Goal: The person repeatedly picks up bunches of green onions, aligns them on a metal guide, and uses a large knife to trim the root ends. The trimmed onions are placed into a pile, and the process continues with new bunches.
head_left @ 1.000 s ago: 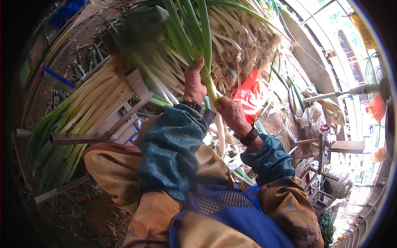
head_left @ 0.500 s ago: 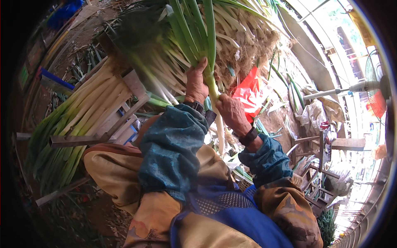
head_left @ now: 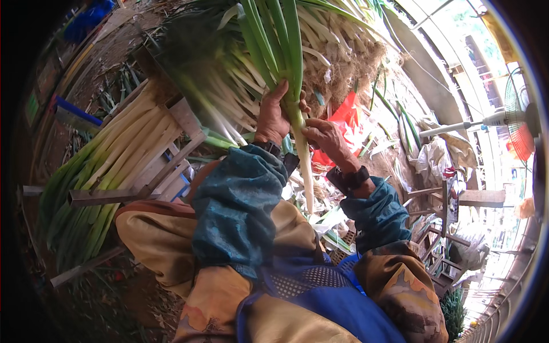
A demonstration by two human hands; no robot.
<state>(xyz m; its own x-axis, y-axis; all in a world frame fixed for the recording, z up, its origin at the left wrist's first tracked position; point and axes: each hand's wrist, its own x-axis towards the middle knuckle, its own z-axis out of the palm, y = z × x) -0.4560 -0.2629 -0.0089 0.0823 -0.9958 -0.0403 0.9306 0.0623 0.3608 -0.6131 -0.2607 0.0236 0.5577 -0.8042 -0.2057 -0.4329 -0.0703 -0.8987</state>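
We hold one big green onion (head_left: 295, 112) up in front of us, over our lap. Our left hand (head_left: 273, 117) has its grip wrapped around the stalk, just under the place where the green leaves spread out. The thumb lies across the front, and some fingertips peek out on the other side. The leaves point up and away from us, and the long white end hangs down toward our knees, a bit tilted.

Our right hand (head_left: 331, 140) is just below, on the right side of the stalk. Its fingers are bent and the tips touch the stalk, but we cannot tell if this grip is pinching it.

We wear blue-green sleeves (head_left: 237, 194) and a blue apron (head_left: 320, 303). A dark band (head_left: 354, 182) goes around our right wrist.

Behind the leaves we see a big onion pile (head_left: 320, 43) with lots of brown, hairy roots (head_left: 349, 74). A red bag (head_left: 347, 117) lies behind our right hand. On our left, a heap of onions (head_left: 128, 143) rests on a rack (head_left: 114, 195), with its green leaves hanging down. Far over on our right we see a fan (head_left: 517, 131), and some pale sacks (head_left: 434, 163) lie near it.
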